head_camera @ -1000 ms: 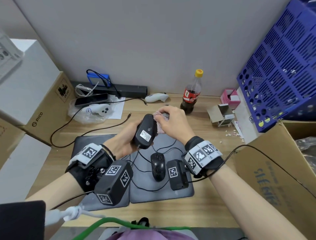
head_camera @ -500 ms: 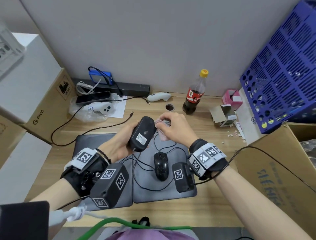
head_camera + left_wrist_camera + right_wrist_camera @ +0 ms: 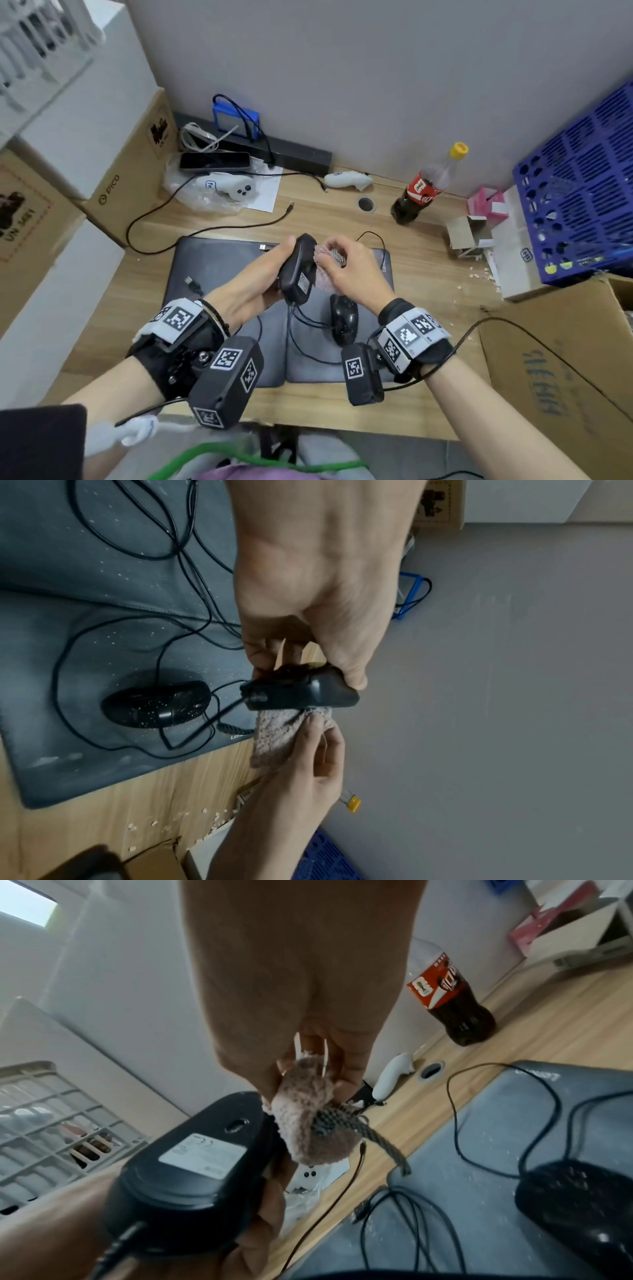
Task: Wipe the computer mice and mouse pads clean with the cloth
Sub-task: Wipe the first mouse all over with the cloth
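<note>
My left hand grips a black wired mouse, lifted above the pads with its labelled underside facing me. My right hand holds a bunched pinkish cloth against the mouse's right side. A second black mouse, speckled with crumbs, lies on the right grey mouse pad. The left grey mouse pad lies beside it. Loose mouse cables cross both pads.
A cola bottle stands behind the pads, a white controller next to it. Cardboard boxes line the left, a blue crate and an open carton the right. Crumbs lie on the wooden desk.
The held mouse has turned more edge-on and both hands have shifted slightly, with the cloth still against the mouse. The camera view has tilted and the scene has slid down.
</note>
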A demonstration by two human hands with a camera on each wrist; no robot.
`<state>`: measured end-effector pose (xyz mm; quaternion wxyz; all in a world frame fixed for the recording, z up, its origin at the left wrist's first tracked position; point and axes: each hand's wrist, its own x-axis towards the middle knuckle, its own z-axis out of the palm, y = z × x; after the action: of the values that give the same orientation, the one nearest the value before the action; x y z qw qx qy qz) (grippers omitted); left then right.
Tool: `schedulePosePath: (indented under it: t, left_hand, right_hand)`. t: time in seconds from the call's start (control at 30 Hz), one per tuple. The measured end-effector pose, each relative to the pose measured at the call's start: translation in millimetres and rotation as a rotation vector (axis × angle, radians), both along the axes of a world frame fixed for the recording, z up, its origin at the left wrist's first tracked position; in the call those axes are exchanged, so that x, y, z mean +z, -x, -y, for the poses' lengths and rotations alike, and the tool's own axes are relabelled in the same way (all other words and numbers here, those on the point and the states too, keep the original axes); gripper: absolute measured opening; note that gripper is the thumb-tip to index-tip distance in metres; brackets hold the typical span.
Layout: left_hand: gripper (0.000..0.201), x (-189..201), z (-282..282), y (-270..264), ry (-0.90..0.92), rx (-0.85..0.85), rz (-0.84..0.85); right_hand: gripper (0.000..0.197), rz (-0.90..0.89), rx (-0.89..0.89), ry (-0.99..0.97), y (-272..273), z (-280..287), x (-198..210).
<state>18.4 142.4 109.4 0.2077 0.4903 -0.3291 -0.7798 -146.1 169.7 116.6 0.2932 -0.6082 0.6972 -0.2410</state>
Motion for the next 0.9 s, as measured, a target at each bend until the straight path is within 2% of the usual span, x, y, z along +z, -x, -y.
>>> schedulePosePath:
  t: [0.1,0.27,0.37,0.47,0.63,0.7,0.8,0.9]
  left_hand:
    - [0.043,-2.5,0.7,-12.5,-0.005,-0.004,-0.024]
    - [0.043,-1.6,-3.1,-25.5,-0.063,-0.001,-0.07]
    - [0.045,0.4,-3.4,-35.3,-0.089,0.023,-0.127]
    - [0.05,3.2,0.4,-46.0,-0.178,0.121,-0.195]
    - [0.039,6.3,13.4,-53.0,-0.206,0.223,-0.242]
    - [0.038,8.6,14.8,-50.5,-0.184,0.218,-0.232]
    - [0.035,9.0,13.3,-43.4,-0.186,0.212,-0.221]
    - [0.033,7.4,12.3,-41.2,-0.195,0.204,-0.258]
  right_hand:
    - [0.013,0.017,0.005,0.009,-16.3,-4.6,0.9]
    - [0.015,0.006,0.138,0.082,-51.3,-0.6,19.1]
    - [0.017,-0.029,0.071,0.091,-55.8,11.2,24.3]
    - [0.015,-0.058,-0.01,0.072,-54.5,21.1,26.5]
    - [0.018,-0.126,-0.001,-0.025,-58.0,12.9,27.4]
    - [0.009,-0.102,0.064,0.007,-64.4,9.8,35.1]
    - [0.008,-0.103,0.166,0.082,-82.5,15.1,45.6]
    - [0.013,-0.095,0.073,0.145,-86.0,28.2,46.9]
